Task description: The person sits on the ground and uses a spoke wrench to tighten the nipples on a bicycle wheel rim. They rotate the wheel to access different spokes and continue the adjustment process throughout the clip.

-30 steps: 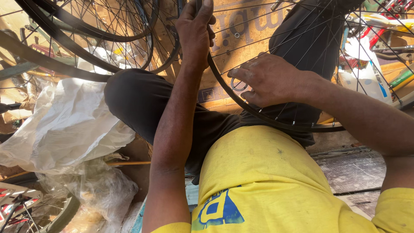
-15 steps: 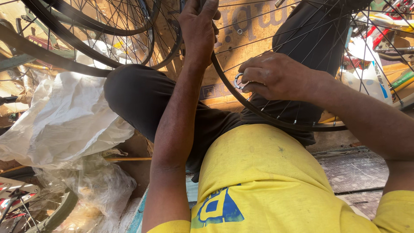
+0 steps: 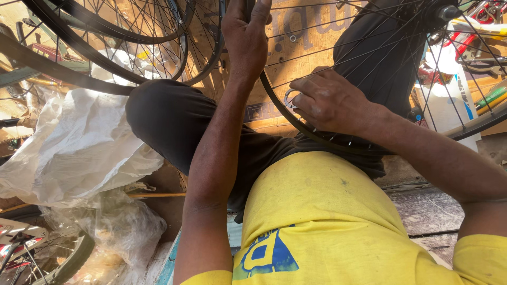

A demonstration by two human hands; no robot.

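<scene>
A spoked bicycle wheel [image 3: 317, 138] with a dark rim stands upright between my knees. My left hand [image 3: 245, 37] reaches up and grips the rim near the top of the view. My right hand [image 3: 330, 100] sits at the lower part of the rim, fingers pinching a small round metal tool [image 3: 290, 98] against the spokes. My legs in dark trousers [image 3: 174, 124] frame the wheel, and my yellow shirt [image 3: 322, 227] fills the foreground.
More spoked wheels [image 3: 132, 37] lean at the upper left. White plastic sacks [image 3: 79, 148] and a clear bag [image 3: 116, 232] lie at the left. A white bottle [image 3: 449, 105] and bike parts stand at the right. A wooden board [image 3: 306, 37] lies behind the wheel.
My right hand has shifted slightly down and left along the rim with the round tool. The left hand keeps its grip on the upper rim.
</scene>
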